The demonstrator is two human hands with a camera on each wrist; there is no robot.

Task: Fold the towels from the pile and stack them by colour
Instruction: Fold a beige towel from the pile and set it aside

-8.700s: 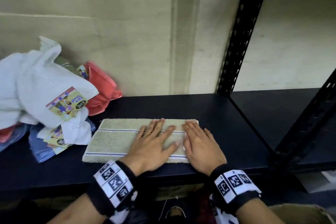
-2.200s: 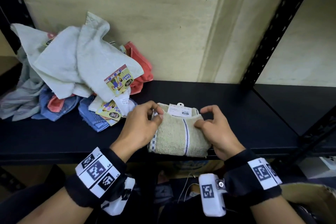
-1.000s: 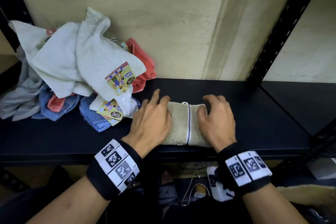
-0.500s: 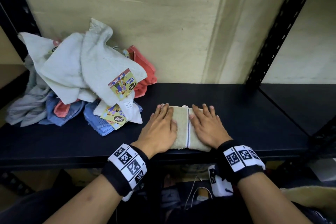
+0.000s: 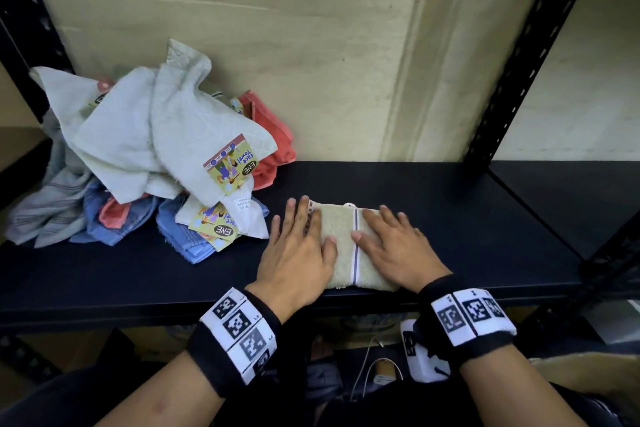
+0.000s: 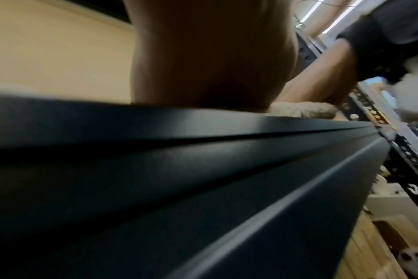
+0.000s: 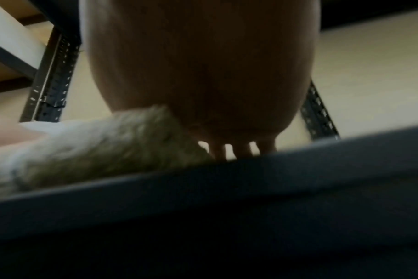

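- Two hands are lying flat on the towel point(image 5: 343, 246), fingers straight and spread, gripping nothing: the left hand point(image 5: 298, 253) is pressing its left half, the right hand point(image 5: 394, 250) its right half.
- From the right wrist view, the right fingers point(image 7: 243, 151) are reaching past the towel's edge and touching the shelf point(image 5: 138, 274); the left wrist view is showing only the heel of the left hand against the shelf edge, so its fingers are hidden there.
- The towel, beige with a thin blue stripe running front to back between the hands, is sitting folded into a small rectangle at the shelf's front edge, with a white tag point(image 5: 349, 205) peeking out at its far side.
- Judging from this, the step in hand is flattening the last fold. Doing it well probably means pressing evenly with both palms, smoothing outward from the stripe toward each side, and keeping the near edge from slipping off the shelf front.
- The tag could be tucked under so the bundle is sitting level for stacking.
- Left of the towel, just beside the left hand, the pile point(image 5: 149, 163) is lying unfolded: pale, blue, red and grey striped towels, several carrying paper labels point(image 5: 231, 163).
- Right of the towel the shelf is showing no stack yet, so this one is likely starting the beige stack.
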